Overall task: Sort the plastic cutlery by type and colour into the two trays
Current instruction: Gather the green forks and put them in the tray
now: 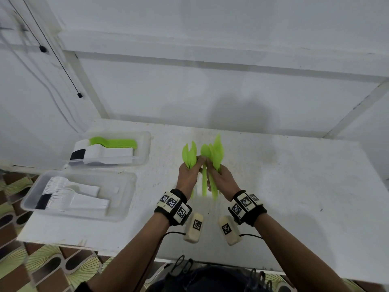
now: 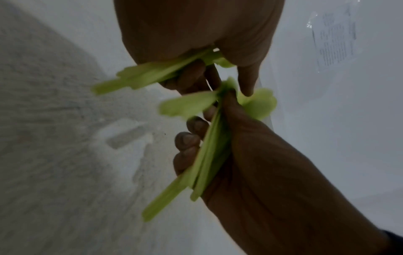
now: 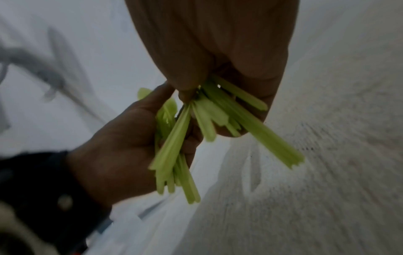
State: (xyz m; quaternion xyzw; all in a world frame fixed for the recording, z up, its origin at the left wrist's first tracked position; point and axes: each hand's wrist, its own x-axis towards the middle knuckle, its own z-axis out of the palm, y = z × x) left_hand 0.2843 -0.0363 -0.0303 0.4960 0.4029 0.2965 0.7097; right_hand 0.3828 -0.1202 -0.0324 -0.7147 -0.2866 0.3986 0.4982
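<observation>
We hold green cutlery [image 1: 214, 152] tight in left hand [image 1: 188, 178] and right hand [image 1: 223, 180]; we pass pieces slowly; same kinds stay together; then far tray [image 1: 145, 144].

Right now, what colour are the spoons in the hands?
Lime green spoons, clearest in the head view.

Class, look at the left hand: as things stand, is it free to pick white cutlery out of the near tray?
Probably not yet. The left hand already grips green cutlery; the near tray lies uncovered beside it, so only the full grip hinders.
</observation>
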